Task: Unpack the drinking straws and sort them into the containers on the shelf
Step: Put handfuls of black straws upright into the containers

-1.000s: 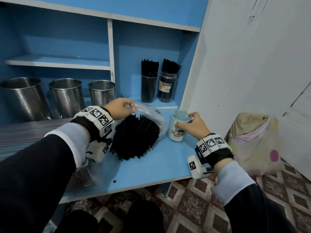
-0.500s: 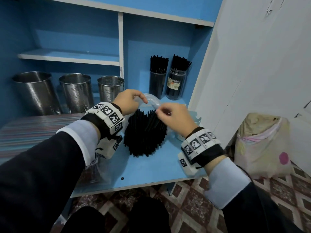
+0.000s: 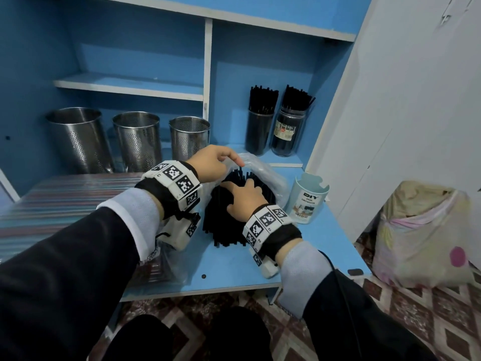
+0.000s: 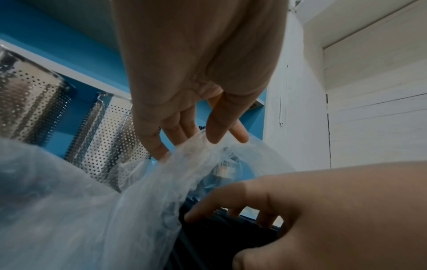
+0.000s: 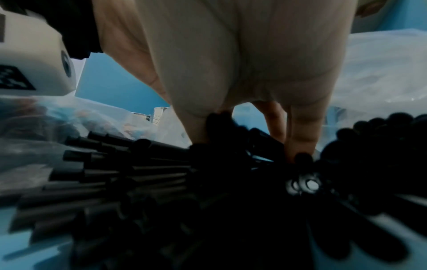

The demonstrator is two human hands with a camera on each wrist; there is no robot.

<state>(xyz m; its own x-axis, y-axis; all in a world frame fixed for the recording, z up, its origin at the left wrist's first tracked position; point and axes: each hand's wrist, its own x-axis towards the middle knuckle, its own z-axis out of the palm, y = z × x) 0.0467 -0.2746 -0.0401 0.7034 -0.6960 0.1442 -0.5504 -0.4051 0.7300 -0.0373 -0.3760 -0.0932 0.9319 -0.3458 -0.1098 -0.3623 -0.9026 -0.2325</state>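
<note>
**Both hands at the open bag of straws**

The grip of the left hand (image 3: 208, 162) is a pinch: its fingers and thumb curl over the raised rim of the clear crinkled plastic bag (image 3: 263, 170), holding the mouth up and open, as the left wrist view shows with the fingertips (image 4: 159, 149) pressed into the film. The right hand (image 3: 243, 201) reaches into that mouth and lies on top of the bundle of black plastic drinking straws (image 3: 223, 225); its fingers (image 5: 300, 138) are bent down among the straw ends, closing on a few of them.

The bundle lies on the blue table (image 3: 325, 243), directly under the right hand and just right of the left wrist. Its long axis runs from the table's near edge toward the back of the shelf unit, the far ends inside the bag and tilted up a little, the near ends fanned out bare toward the person.

Just right of the bag stands a pale blue cylindrical desk organizer (image 3: 307, 201). Behind, in the right compartment, a dark cup (image 3: 259, 131) and a clear labelled jar (image 3: 287, 134) hold upright black straws. In the left compartment three perforated steel cylinders (image 3: 136, 142) stand in a row.
</note>
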